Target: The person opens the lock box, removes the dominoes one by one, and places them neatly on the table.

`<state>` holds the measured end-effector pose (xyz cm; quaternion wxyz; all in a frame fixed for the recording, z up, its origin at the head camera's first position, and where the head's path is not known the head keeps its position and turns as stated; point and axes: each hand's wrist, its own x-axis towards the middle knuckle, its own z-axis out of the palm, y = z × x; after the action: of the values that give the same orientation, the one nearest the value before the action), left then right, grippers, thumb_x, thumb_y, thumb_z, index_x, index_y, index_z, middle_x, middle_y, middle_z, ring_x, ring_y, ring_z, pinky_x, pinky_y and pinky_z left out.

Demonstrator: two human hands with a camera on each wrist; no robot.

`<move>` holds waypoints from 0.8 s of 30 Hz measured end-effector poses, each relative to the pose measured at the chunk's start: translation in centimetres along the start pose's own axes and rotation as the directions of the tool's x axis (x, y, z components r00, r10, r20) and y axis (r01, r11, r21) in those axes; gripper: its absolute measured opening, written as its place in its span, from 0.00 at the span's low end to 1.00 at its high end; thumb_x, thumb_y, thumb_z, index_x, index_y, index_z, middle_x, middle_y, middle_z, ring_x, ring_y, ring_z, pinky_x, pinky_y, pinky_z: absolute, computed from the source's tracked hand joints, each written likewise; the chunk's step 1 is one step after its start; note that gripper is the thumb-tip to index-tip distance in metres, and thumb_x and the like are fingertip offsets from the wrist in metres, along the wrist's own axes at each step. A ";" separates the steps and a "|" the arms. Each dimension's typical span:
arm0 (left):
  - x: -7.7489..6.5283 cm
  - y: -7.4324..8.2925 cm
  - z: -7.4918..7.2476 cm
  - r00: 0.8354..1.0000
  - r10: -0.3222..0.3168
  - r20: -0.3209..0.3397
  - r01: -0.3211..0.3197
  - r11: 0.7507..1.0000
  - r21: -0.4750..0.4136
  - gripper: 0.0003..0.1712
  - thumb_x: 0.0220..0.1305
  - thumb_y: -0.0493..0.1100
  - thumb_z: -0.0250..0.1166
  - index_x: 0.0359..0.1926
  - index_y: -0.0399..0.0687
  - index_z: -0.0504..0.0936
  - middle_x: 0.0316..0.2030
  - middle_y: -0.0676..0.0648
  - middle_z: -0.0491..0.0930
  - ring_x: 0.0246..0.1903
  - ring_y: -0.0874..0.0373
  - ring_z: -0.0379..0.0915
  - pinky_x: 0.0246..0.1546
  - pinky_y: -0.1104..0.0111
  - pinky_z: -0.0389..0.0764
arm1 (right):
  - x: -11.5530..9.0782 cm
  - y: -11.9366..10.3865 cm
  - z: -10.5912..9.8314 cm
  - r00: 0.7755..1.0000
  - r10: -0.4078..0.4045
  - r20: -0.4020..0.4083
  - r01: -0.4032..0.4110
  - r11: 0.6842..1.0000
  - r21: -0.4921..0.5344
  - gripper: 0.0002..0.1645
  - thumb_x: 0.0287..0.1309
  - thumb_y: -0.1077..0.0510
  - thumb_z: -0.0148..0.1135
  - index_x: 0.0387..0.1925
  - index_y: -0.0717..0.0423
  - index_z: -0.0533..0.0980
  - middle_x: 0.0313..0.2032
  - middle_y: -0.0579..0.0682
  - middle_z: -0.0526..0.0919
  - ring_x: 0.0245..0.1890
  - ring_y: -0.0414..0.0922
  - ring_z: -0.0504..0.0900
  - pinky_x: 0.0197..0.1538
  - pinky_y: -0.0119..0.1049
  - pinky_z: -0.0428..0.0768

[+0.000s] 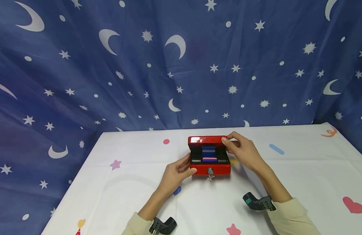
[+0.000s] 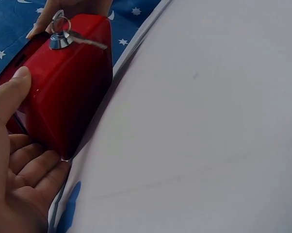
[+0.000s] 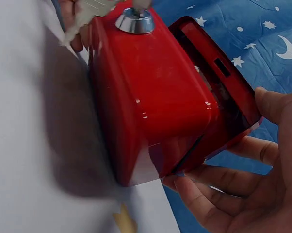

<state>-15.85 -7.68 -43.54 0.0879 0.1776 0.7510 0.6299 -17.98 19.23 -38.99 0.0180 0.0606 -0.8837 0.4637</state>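
A small red cash box (image 1: 222, 169) stands on the table with its lid (image 1: 207, 139) raised. Blue and purple flat items (image 1: 209, 154) lie in its black interior; their kind is unclear. Keys (image 2: 90, 41) hang from the silver lock on the front. My left hand (image 1: 176, 171) holds the box's left front corner, thumb on the front face and fingers along the side. With thumb and fingers, my right hand (image 1: 242, 150) grips the lid's right end. The right wrist view shows that thumb on the lid's edge (image 3: 233, 82) and the fingers behind it.
The white tablecloth (image 1: 133, 195) carries printed shapes, among them a pink heart and a blue bar. Behind the table hangs a dark blue curtain (image 1: 204, 107) with moons and stars. Dark devices (image 1: 258, 203) are strapped to both wrists.
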 end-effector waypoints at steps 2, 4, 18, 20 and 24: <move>0.1 -0.9 -0.1 1.000 -0.003 0.001 0.003 1.000 -0.004 0.39 0.57 0.40 0.70 0.68 0.36 0.64 0.63 0.42 0.68 0.60 0.51 0.68 0.54 0.65 0.72 | 0.1 0.0 0.0 1.000 -0.001 -0.008 0.001 1.000 -0.004 0.23 0.65 0.38 0.53 0.46 0.52 0.73 0.49 0.63 0.81 0.40 0.54 0.85 0.52 0.58 0.75; 0.2 -1.5 -0.2 1.000 -0.004 0.005 0.004 1.000 -0.002 0.40 0.55 0.42 0.72 0.67 0.39 0.66 0.62 0.44 0.69 0.59 0.54 0.68 0.53 0.66 0.72 | 0.1 0.0 -0.1 1.000 -0.006 -0.017 0.006 1.000 -0.009 0.24 0.65 0.38 0.52 0.46 0.52 0.73 0.48 0.62 0.81 0.38 0.54 0.86 0.51 0.58 0.75; -0.2 -1.7 -0.4 0.999 0.016 0.034 -0.019 0.996 0.085 0.44 0.50 0.46 0.75 0.67 0.43 0.68 0.61 0.48 0.71 0.57 0.59 0.70 0.53 0.70 0.72 | 0.3 -0.3 0.0 0.999 0.032 -0.024 -0.033 0.998 -0.044 0.30 0.65 0.32 0.48 0.48 0.53 0.72 0.53 0.64 0.78 0.38 0.54 0.86 0.51 0.56 0.76; -0.3 -1.5 -0.4 0.999 0.013 0.033 -0.016 0.994 0.107 0.44 0.50 0.46 0.75 0.67 0.43 0.67 0.61 0.48 0.71 0.58 0.59 0.70 0.53 0.69 0.72 | 0.4 -0.4 0.1 0.999 0.033 -0.027 -0.034 0.998 -0.045 0.31 0.65 0.32 0.47 0.49 0.53 0.72 0.53 0.64 0.78 0.38 0.54 0.86 0.51 0.56 0.76; -0.5 -1.4 -0.6 1.000 0.001 0.031 -0.006 0.988 0.154 0.45 0.48 0.47 0.76 0.67 0.45 0.68 0.60 0.48 0.72 0.57 0.59 0.70 0.54 0.69 0.72 | 0.5 -0.4 0.4 0.999 0.025 -0.045 -0.027 0.999 -0.047 0.30 0.65 0.33 0.47 0.50 0.53 0.72 0.51 0.64 0.79 0.37 0.54 0.86 0.51 0.57 0.76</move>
<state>-15.85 -8.60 -44.81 0.0843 0.1951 0.7957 0.5672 -18.39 18.64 -38.87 0.0331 0.0384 -0.8946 0.4439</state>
